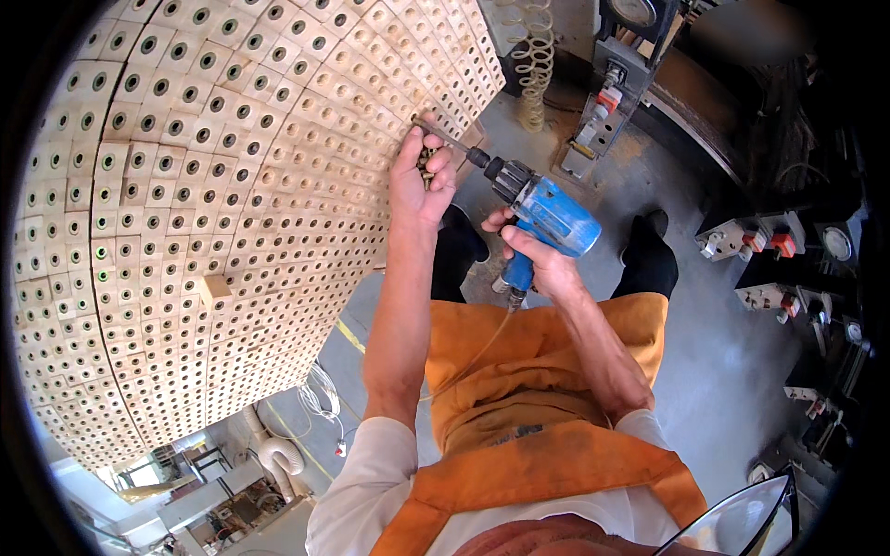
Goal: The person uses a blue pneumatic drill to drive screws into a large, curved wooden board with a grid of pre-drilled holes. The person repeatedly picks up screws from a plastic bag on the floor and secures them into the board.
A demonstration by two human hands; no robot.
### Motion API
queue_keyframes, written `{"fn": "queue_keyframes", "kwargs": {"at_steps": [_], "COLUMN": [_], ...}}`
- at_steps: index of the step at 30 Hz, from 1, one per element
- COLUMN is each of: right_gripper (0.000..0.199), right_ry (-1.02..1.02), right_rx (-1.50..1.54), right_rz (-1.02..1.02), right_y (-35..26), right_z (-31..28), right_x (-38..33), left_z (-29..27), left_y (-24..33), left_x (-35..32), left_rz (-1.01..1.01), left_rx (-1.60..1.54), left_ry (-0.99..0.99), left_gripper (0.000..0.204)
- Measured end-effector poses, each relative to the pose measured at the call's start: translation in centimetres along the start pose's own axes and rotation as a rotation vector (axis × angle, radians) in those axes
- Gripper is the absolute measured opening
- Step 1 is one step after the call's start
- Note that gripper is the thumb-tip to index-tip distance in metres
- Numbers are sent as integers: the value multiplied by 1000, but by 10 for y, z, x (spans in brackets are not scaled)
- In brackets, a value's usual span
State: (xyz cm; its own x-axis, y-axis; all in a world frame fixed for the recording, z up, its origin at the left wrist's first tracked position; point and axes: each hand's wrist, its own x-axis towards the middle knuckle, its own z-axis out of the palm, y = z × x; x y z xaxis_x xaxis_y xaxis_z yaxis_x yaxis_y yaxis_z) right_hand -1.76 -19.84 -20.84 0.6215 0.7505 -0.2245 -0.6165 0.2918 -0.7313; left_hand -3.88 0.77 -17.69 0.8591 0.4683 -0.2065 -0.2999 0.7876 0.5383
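My right hand (545, 264) is wrapped round the handle of a blue air drill (559, 219), its black chuck pointing up and to the left. A long thin bit (447, 136) runs from the chuck to the fingertips of my left hand (422, 190). That hand is curled, with several small brass-coloured threaded inserts (427, 169) in its palm and fingers. Just beyond it rises a wall of stacked pale wooden blocks (311, 176) with rows of round holes. Dark metal rings sit in many holes; those nearer my left hand look bare. What the bit tip touches is too small to tell.
A thin air hose (482, 350) hangs from the drill handle across my orange apron (547, 371). One block (215, 292) juts out of the stack. A coiled hose (531, 69) hangs at the back. Air fittings (593, 116) stand behind, and machinery (788, 241) lines the right.
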Motion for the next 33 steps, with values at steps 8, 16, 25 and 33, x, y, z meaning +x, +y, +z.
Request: {"fn": "queue_keyframes", "kwargs": {"at_steps": [8, 16, 25, 33], "right_gripper": [25, 23, 25, 22], "right_ry": [18, 29, 2, 8], "right_rx": [51, 132, 109, -283], "right_rz": [-42, -59, -22, -82], "right_y": [0, 3, -23, -37], "right_z": [0, -2, -12, -2], "right_x": [0, 3, 16, 19], "left_z": [11, 12, 16, -9], "left_y": [-7, -8, -17, -24], "left_x": [5, 9, 18, -11], "left_rz": [13, -21, 15, -213], "left_rx": [10, 84, 45, 80], "left_ry": [26, 62, 66, 91], "left_gripper": [22, 20, 25, 24]}}
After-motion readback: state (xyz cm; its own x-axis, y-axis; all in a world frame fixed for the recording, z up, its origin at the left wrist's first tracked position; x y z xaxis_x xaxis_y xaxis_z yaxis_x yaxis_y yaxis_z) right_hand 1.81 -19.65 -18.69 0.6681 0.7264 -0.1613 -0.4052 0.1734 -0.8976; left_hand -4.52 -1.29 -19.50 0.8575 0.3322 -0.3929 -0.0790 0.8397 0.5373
